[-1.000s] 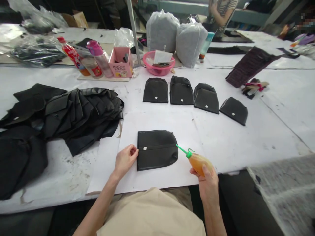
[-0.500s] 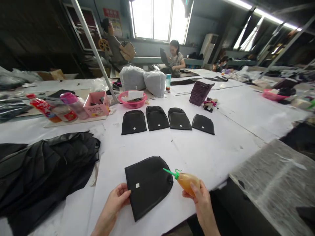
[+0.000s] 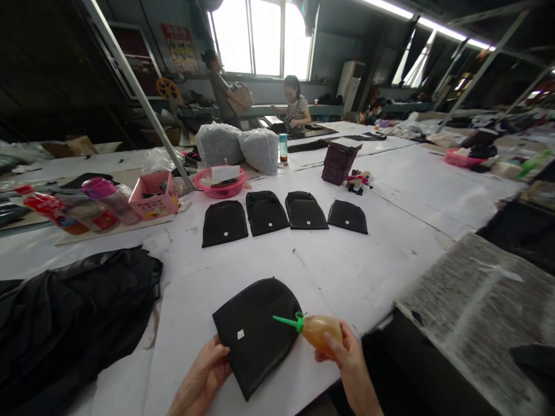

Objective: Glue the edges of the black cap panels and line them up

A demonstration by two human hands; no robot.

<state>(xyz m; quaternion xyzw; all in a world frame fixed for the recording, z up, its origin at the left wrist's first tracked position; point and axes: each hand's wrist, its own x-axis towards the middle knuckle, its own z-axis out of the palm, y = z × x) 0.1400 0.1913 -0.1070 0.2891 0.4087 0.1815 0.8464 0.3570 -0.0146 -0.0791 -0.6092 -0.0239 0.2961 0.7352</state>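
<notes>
My left hand (image 3: 208, 370) grips the left edge of a black, round-ended leather-like piece (image 3: 255, 358), thumb on top. A small white square label (image 3: 240, 334) sits on that piece near my thumb. My right hand (image 3: 342, 349) is wrapped round a squeeze bottle (image 3: 318, 332) of amber liquid, probably glue. Its long green nozzle (image 3: 286, 320) points left, over the right part of the black piece; whether the tip touches the surface I cannot tell. Farther back lie several similar black pieces (image 3: 266, 214) in a row, each with a small white label.
Black fabric (image 3: 78, 312) is heaped at the left. Behind the row stand a pink basin (image 3: 221, 189), a pink box (image 3: 154, 202), stuffed bags (image 3: 219, 144) and a dark purple stack (image 3: 340, 163). Grey sheeting (image 3: 472, 300) lies at the right. Co-workers (image 3: 297, 110) are at the back.
The bottle has moved left and slightly down, bringing its nozzle farther over the black piece. The piece's left side looks slightly turned in my left hand. The whole view has shifted a little.
</notes>
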